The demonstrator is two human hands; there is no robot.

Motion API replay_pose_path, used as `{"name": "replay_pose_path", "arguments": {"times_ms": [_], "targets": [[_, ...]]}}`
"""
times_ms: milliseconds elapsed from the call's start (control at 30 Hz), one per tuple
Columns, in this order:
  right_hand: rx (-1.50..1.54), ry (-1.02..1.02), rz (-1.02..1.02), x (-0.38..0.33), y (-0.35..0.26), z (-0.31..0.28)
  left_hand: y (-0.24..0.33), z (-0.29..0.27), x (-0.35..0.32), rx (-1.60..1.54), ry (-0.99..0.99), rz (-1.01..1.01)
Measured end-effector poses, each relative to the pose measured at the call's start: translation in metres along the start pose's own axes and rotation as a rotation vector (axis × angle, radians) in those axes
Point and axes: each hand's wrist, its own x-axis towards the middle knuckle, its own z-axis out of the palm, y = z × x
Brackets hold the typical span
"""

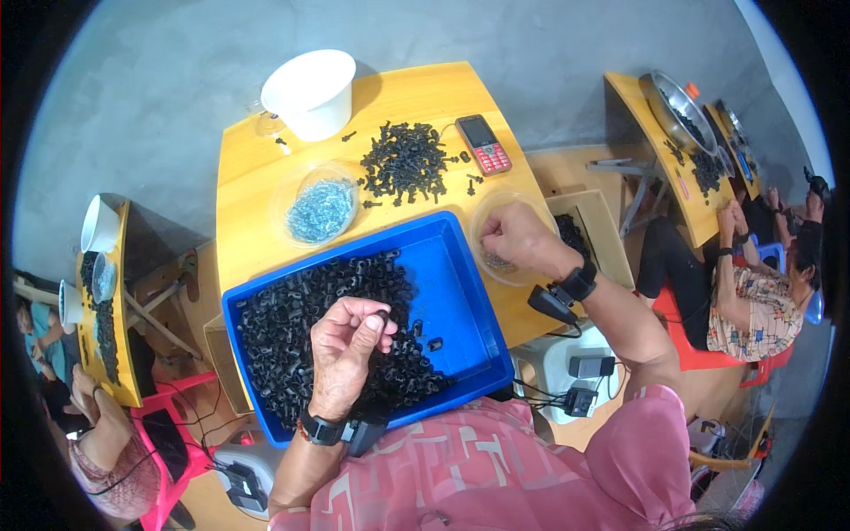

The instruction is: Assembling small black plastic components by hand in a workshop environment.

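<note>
From the head camera, the left hand [347, 343] hovers over the near middle of a blue tray [456, 265], its thumb and forefinger pinched on one small black plastic part [382, 315] held just above the heap of black parts [305, 327] that fills the tray's left half. The tray's right half is mostly bare blue, with a few loose pieces lying on it. To the right, just beyond the tray's far right corner, the right hand [521, 237] reaches into a clear round bowl [496, 265], fingers curled downward; whether they grip anything cannot be told, since the fingertips are hidden. Both wrists wear black bands with small devices clipped on. All this rests on a yellow table [257, 177]. Farther off on it lie a second pile of black parts [405, 161], a clear dish of small silvery pieces [320, 209] to its left, a white tub [310, 91] at the far edge, and a red push-button phone [483, 144] on the right. Other people sit at similar yellow tables at the left and right rims.
</note>
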Motion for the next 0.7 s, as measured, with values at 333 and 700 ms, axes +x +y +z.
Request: {"name": "replay_pose_path", "arguments": {"times_ms": [333, 700], "targets": [[0.806, -0.121, 0.155, -0.02, -0.018, -0.027, -0.004, -0.004, 0.0, -0.023, -0.023, 0.006], [1.134, -0.19, -0.05, -0.021, -0.063, 0.0, -0.008, -0.008, 0.001, -0.111, 0.001, 0.009]]}}
